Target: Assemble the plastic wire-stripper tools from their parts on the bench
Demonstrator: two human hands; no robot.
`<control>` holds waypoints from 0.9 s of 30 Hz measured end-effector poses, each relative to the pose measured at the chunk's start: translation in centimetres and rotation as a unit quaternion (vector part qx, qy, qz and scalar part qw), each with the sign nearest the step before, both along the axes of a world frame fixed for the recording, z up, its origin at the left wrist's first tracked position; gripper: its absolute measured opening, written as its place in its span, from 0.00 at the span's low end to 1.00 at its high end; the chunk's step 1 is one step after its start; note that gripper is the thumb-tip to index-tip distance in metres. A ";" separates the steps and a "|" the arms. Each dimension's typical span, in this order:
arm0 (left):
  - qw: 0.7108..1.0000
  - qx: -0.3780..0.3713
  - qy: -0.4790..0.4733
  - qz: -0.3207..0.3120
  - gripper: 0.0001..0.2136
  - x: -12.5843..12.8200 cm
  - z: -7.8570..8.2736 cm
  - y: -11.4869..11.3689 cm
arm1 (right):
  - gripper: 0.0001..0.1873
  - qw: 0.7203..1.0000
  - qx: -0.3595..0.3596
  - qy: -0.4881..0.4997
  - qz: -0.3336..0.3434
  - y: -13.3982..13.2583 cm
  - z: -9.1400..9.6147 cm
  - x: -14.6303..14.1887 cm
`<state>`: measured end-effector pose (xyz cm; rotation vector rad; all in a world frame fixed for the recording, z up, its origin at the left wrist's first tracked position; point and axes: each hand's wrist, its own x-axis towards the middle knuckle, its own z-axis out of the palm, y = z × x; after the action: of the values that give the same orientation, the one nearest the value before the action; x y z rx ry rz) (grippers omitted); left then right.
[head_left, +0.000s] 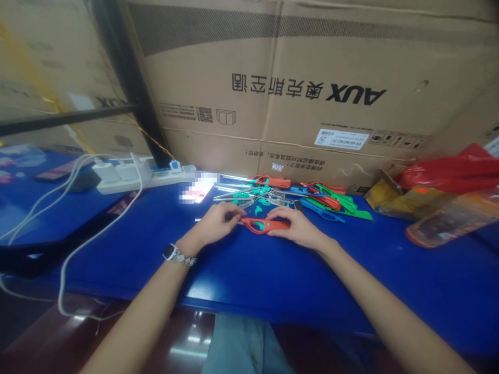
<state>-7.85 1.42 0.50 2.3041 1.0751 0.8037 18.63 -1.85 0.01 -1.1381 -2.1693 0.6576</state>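
Observation:
A red-orange long-nosed lighter with a trigger loop lies across the blue table between my hands. My left hand is closed around its metal tube, whose tip sticks out to the left. My right hand grips the handle end between thumb and fingers. Just beyond my hands are loose green triggers, several metal tubes and small metal parts in a heap. Red, blue and green lighter shells are piled to the right of that heap, and another red-orange lighter body lies behind it.
A large cardboard box walls off the back of the blue table. At left stands a white power strip with trailing cables. A lit phone screen lies behind my left hand. Red plastic and a clear bag sit at right.

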 end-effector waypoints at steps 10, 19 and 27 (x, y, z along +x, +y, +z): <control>0.998 0.014 0.059 -0.019 0.13 -0.5 -0.5 -0.2 | 0.16 1.000 0.008 0.010 -0.003 0.1 -0.7 0.3; 0.996 0.027 0.078 -0.033 0.12 -0.6 -0.5 0.0 | 0.11 1.000 0.007 0.014 -0.002 -0.1 -0.6 0.2; 0.995 0.025 0.092 -0.034 0.09 -0.2 -0.6 0.6 | 0.12 0.999 -0.047 -0.013 0.000 0.7 0.6 0.1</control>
<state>-8.08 1.99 -0.05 2.4811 1.0568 0.6080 18.70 -1.19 0.63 -1.2003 -2.1800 0.7569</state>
